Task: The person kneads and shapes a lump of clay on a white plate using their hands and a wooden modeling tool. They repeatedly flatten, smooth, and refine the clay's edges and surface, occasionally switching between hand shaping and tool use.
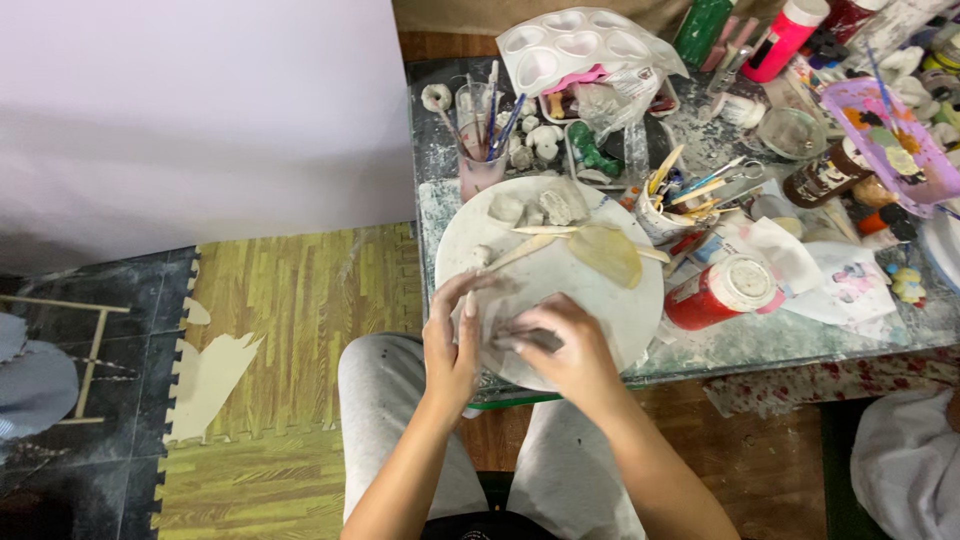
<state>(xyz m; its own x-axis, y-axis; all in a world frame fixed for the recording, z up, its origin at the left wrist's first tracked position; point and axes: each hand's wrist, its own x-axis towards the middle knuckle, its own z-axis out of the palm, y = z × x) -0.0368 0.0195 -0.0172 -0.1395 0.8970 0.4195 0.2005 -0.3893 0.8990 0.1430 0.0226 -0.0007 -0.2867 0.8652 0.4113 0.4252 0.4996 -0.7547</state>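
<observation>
Both hands work a grey lump of clay [497, 322] at the near edge of a round white board [620, 310]. My left hand [455, 340] cups the lump from the left with fingers curled over it. My right hand [560, 345] presses on it from the right, fingertips on the clay. Further back on the board lie several clay chunks [540, 207], a flat tan clay piece [608, 253] and wooden modelling sticks [520, 250].
A cluttered glass table [800, 335] holds a red paint bottle [715, 293], a cup of brushes [482, 130], a tool cup [672, 205], a white heart-shaped palette [578, 42], a purple tray [888, 140]. Wood-pattern floor mats [290, 330] lie left; my grey-trousered knees sit below.
</observation>
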